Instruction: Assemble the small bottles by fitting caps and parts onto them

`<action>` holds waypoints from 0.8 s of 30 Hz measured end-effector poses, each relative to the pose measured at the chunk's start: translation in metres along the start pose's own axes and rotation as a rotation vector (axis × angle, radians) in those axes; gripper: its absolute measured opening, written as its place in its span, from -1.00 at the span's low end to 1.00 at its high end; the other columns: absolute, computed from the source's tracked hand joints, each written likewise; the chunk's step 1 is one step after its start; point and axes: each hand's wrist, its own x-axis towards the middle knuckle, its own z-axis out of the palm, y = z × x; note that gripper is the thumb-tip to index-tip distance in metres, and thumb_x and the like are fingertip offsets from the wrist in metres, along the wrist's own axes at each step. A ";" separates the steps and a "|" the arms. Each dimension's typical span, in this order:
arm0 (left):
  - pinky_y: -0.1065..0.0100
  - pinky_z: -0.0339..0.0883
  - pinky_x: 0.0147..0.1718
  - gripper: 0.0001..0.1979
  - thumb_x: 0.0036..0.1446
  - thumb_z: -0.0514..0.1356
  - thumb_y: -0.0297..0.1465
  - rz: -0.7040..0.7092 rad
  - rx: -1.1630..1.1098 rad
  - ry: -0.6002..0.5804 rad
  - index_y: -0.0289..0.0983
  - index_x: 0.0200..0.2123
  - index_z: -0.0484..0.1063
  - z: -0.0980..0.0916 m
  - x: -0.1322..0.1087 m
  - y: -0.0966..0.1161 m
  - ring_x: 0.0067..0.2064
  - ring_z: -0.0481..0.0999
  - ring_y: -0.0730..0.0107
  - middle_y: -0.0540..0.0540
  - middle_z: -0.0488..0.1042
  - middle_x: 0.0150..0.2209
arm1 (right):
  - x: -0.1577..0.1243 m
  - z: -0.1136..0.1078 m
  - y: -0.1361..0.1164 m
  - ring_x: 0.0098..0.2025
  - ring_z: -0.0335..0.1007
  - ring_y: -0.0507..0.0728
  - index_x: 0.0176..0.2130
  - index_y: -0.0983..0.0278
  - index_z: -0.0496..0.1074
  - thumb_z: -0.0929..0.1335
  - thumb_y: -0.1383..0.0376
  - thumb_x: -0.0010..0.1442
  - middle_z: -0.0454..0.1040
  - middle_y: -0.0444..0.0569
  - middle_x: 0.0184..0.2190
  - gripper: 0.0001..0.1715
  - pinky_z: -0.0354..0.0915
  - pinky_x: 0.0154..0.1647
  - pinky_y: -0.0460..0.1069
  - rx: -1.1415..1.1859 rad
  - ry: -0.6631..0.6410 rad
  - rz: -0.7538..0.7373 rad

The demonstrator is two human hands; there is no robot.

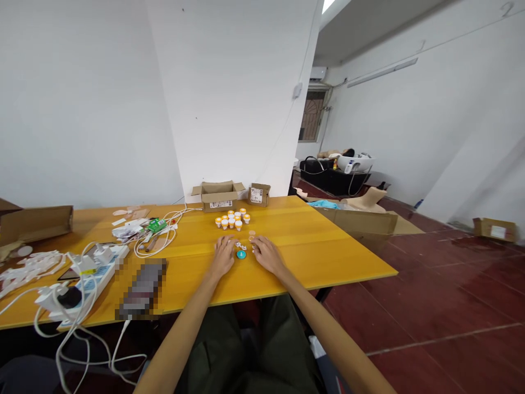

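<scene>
Both of my hands rest on the yellow wooden table (303,235), either side of a round teal piece (241,255). Just above that piece lies a small white part (240,246), between the hands. My left hand (223,255) is on the left, palm down with its fingers apart and nothing seen in it. On the right, my right hand (266,254) has its fingertips beside a small pale ring (251,238); its fingers are spread. Behind the hands stands a cluster of several white containers with orange tops (232,219).
An open cardboard box (218,196) and a smaller box (259,195) stand at the back. On the left are a power strip (96,284) with tangled cables, a dark phone (143,289) and white plastic pieces (30,271). The table's right edge runs beside a large carton (361,223).
</scene>
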 end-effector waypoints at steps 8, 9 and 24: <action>-0.07 0.08 0.19 -0.33 -0.06 0.02 -0.69 0.000 0.022 -0.140 -0.07 0.09 0.43 0.003 -0.001 -0.002 0.31 0.11 0.02 -0.11 0.29 0.28 | 0.000 0.002 0.010 -0.04 0.44 0.17 -0.18 0.16 0.53 0.21 0.55 0.04 0.55 -0.03 -0.17 -0.51 0.33 0.04 0.07 0.167 0.091 0.069; -0.07 0.06 0.20 -0.32 -0.06 0.01 -0.69 -0.004 0.023 -0.135 -0.07 0.10 0.42 0.002 -0.002 -0.001 0.31 0.11 0.03 -0.11 0.28 0.28 | -0.001 0.001 0.010 -0.04 0.44 0.17 -0.20 0.17 0.53 0.20 0.55 0.03 0.54 -0.03 -0.17 -0.50 0.33 0.04 0.07 0.177 0.105 0.075; -0.03 0.11 0.16 -0.30 -0.06 -0.02 -0.74 0.060 0.010 -0.175 -0.03 0.06 0.47 -0.001 -0.001 0.006 0.29 0.10 0.05 -0.08 0.28 0.25 | -0.018 -0.013 0.004 -0.03 0.40 0.20 -0.14 0.18 0.54 0.24 0.55 0.10 0.50 0.06 -0.07 -0.54 0.31 0.04 0.07 -0.049 0.045 -0.005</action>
